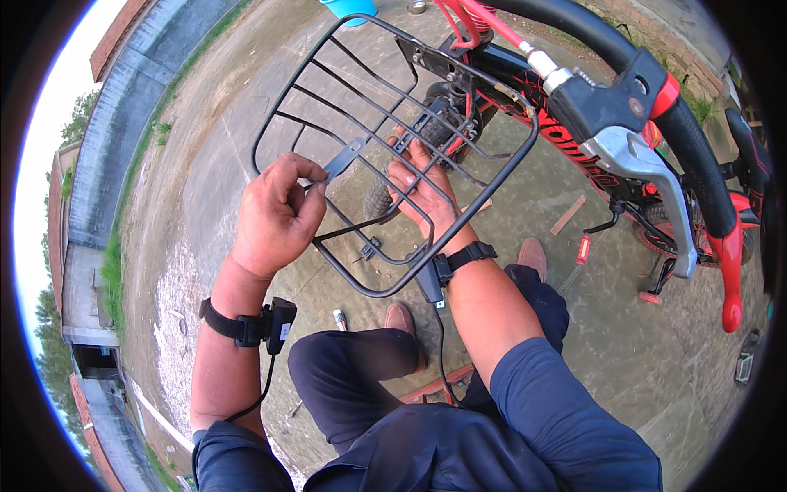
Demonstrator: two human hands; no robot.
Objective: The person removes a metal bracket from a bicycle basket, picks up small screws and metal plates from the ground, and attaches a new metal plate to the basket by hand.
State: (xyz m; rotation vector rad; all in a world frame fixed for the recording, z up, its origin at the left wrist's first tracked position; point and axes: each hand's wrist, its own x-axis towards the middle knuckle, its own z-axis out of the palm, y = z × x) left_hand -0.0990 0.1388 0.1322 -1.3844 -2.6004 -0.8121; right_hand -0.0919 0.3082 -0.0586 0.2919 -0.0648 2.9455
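A black wire bicycle basket [381, 293] sits at the front of a black and red bicycle [566, 148]. My left hand [283, 213] is by the basket's left side, thumb and finger closed on a flat grey metal strip [346, 156]. The strip has a rounded end with a hole and lies over the wires. Beneath the bars, my right hand [426, 193] is palm up with its fingers curled near the front wheel [379, 201]. Wires partly cover those fingers, and what they pinch, if anything, is unclear.
At right, the handlebar carries a silver brake lever [656, 168]. On the concrete lie a small black bracket [370, 248], a brush [340, 320] and a wooden strip [568, 215]. A blue tub [351, 10] stands farther off. Black devices are strapped to both wrists, with cables.
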